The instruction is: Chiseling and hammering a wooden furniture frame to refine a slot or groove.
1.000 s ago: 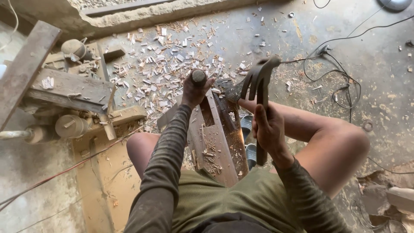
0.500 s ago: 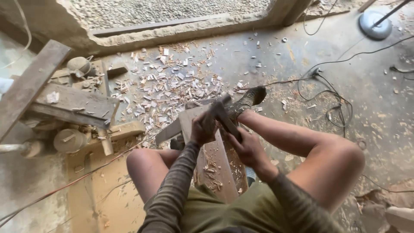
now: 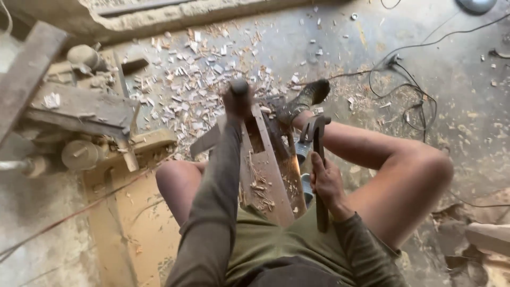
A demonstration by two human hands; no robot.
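Since the picture half a second back, you are lifting your right hand point(image 3: 326, 183) away from the wood; it was down close by your left hand then, and now it is pulled back toward your belly, with the hammer point(image 3: 317, 159) standing up beside your right knee; your left hand point(image 3: 237, 103) is sitting a little higher on its tool than before.

Your left grip is clenched around the handle of a chisel point(image 3: 240, 87), with the round top poking out above your fist; the chisel is standing on the far end of the wood block point(image 3: 268, 170); your right grip is clenched around the hammer's dark handle, and its metal head is up in the air, well apart from the chisel top.

The wood block is lying between your legs, tilted, with its near end by your lap and its far end near your foot in a dark shoe point(image 3: 303, 101); a long groove is already cut along its top, and bits of wood are lying inside it; lots of pale wood chips point(image 3: 186, 79) are spread over the floor in front, so I think a good part of the cutting is done; how deep the groove is going I cannot tell.

Black cables point(image 3: 409, 101) are trailing on the floor to your right.
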